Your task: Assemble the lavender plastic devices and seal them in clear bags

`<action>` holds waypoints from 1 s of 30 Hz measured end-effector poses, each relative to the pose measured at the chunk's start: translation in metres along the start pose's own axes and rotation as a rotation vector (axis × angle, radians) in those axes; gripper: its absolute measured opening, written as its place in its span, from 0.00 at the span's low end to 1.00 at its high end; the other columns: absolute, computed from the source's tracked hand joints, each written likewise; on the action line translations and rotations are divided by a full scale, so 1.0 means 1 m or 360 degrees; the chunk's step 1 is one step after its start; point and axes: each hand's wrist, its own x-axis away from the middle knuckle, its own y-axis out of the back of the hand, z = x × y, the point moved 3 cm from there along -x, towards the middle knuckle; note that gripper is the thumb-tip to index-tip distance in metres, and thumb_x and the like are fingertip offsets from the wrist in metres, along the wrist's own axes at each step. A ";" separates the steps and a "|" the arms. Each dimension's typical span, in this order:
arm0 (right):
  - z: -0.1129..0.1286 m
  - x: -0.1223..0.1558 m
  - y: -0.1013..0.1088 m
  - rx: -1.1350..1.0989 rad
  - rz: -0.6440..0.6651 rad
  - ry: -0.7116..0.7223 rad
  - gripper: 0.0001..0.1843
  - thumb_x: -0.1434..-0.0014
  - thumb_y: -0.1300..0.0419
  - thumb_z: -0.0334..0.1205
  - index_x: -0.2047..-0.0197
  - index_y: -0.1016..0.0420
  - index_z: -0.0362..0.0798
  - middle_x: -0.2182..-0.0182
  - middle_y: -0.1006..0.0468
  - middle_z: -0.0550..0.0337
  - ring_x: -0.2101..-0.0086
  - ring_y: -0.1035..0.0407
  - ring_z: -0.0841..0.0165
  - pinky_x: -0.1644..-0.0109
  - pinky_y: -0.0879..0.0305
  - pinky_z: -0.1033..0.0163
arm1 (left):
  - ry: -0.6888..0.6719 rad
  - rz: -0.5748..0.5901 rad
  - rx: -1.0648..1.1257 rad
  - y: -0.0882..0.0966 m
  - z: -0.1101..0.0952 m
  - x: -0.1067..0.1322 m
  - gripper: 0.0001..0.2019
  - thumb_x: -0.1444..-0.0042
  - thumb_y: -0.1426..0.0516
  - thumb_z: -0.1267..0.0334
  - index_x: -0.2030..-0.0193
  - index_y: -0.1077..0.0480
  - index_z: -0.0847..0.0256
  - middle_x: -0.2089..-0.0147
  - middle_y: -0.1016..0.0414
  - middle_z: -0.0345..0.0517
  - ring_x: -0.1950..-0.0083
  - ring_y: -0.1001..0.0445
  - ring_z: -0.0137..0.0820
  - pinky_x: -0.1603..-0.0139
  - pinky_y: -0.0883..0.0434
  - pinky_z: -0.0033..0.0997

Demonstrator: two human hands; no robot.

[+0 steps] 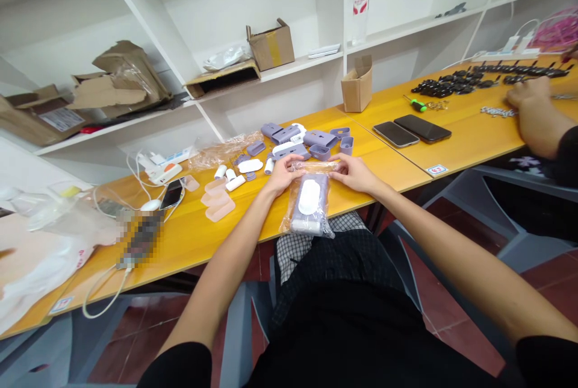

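A clear plastic bag (307,204) holding a purple case with a white oval part lies on the front edge of the yellow table (189,237). My left hand (283,174) pinches the bag's top left corner. My right hand (354,172) pinches its top right corner. Both hands are closed on the bag's open end. Just behind the bag lie several loose purple and white plastic parts (298,138).
Pink lids (219,201), a phone (171,194), a charger (162,170) and a white bag (40,255) lie to the left. Two phones (410,130), a small cardboard box (357,84) and black parts (456,82) are to the right, by another person's hand (528,94). Shelves stand behind.
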 end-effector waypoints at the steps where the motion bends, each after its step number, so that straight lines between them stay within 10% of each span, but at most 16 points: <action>1: -0.002 0.000 0.000 -0.0042 0.0008 -0.0001 0.20 0.42 0.33 0.41 0.46 0.24 0.49 0.70 0.20 0.59 0.69 0.23 0.60 0.60 0.26 0.54 | -0.0002 -0.0010 -0.0005 -0.001 0.000 0.000 0.26 0.59 0.27 0.66 0.50 0.24 0.61 0.54 0.19 0.46 0.57 0.21 0.35 0.50 0.22 0.39; 13: -0.010 -0.002 0.002 -0.0217 -0.0048 -0.0048 0.21 0.44 0.31 0.40 0.47 0.25 0.51 0.71 0.19 0.61 0.68 0.21 0.60 0.58 0.23 0.51 | 0.0368 0.0159 0.0180 0.018 -0.005 0.002 0.33 0.59 0.24 0.65 0.45 0.28 0.62 0.61 0.19 0.45 0.62 0.18 0.34 0.55 0.20 0.39; 30: -0.014 -0.004 0.001 -0.0328 -0.0077 -0.0080 0.21 0.44 0.30 0.43 0.48 0.25 0.51 0.70 0.18 0.60 0.67 0.20 0.60 0.56 0.22 0.49 | 0.0266 0.0050 -0.0066 0.029 -0.006 -0.001 0.30 0.61 0.24 0.61 0.50 0.26 0.62 0.69 0.20 0.41 0.71 0.22 0.30 0.65 0.24 0.31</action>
